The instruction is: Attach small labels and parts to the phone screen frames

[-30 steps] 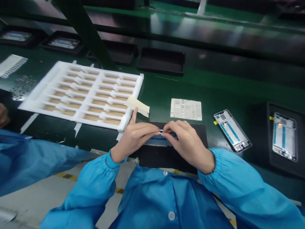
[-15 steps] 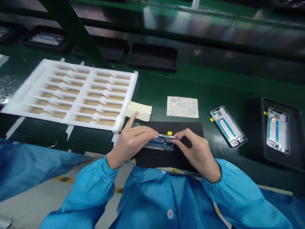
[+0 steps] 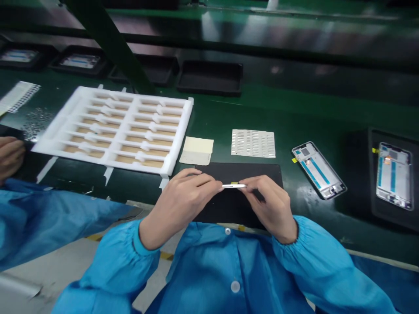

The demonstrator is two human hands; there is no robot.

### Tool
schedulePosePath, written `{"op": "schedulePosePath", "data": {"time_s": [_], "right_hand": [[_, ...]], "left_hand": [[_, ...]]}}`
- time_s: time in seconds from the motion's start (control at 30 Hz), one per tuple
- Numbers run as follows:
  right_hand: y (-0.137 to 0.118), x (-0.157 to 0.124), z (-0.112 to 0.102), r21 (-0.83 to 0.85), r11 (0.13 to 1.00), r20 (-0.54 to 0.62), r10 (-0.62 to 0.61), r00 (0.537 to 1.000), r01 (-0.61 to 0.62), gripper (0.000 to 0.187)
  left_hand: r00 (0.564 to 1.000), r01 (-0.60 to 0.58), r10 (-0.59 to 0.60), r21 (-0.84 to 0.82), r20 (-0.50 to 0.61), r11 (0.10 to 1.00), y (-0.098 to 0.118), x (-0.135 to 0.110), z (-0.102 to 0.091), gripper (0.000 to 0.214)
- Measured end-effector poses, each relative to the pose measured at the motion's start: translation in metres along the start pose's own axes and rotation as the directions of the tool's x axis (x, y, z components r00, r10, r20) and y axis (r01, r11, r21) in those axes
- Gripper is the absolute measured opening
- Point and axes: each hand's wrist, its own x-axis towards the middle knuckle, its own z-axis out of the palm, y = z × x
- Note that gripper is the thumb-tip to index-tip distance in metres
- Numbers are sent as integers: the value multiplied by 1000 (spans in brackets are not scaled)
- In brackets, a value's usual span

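Between my two hands is a phone frame (image 3: 233,186), turned edge-on so that its thin light side faces me. A bit of yellow tab shows behind it. My left hand (image 3: 186,196) is closed on its left end, and my right hand (image 3: 268,200) pinches its right end. Below lies a black mat (image 3: 225,209). Just past the mat are a folded cream paper (image 3: 197,151) and a pale sheet (image 3: 253,144) with rows of small silvery strips. Another phone frame (image 3: 318,170), with blue strips and a yellow tab, rests to the right of my right hand.
A white slotted foam tray (image 3: 132,104) fills the left of the bench. At far right a black tray (image 3: 373,174) holds a phone frame. More black trays (image 3: 209,78) line the back, near a slanted green post (image 3: 111,43). A co-worker's hand (image 3: 9,157) shows at far left.
The held phone frame has tilted from showing its inner face to edge-on. My left index finger, raised before, has curled in. The view has shifted, bringing a co-worker's hand into sight.
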Motion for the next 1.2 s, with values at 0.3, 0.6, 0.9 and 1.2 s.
{"op": "schedulePosePath", "data": {"time_s": [0.3, 0.6, 0.9, 1.2], "right_hand": [[7, -5, 3, -115, 980, 57, -156, 986, 162, 20], [23, -7, 8, -50, 970, -21, -241, 970, 240, 31], [24, -7, 8, -30, 968, -29, -252, 967, 251, 22], [24, -6, 8, -40, 960, -34, -278, 960, 277, 20]], "left_hand": [[998, -16, 10, 96, 60, 995, 10, 8, 0, 16], [987, -16, -4, 119, 161, 993, 13, 9, -9, 16], [952, 58, -105, 166, 287, 984, 21, 15, -14, 13], [872, 116, -178, 161, 457, 980, 23, 21, -23, 16]]}}
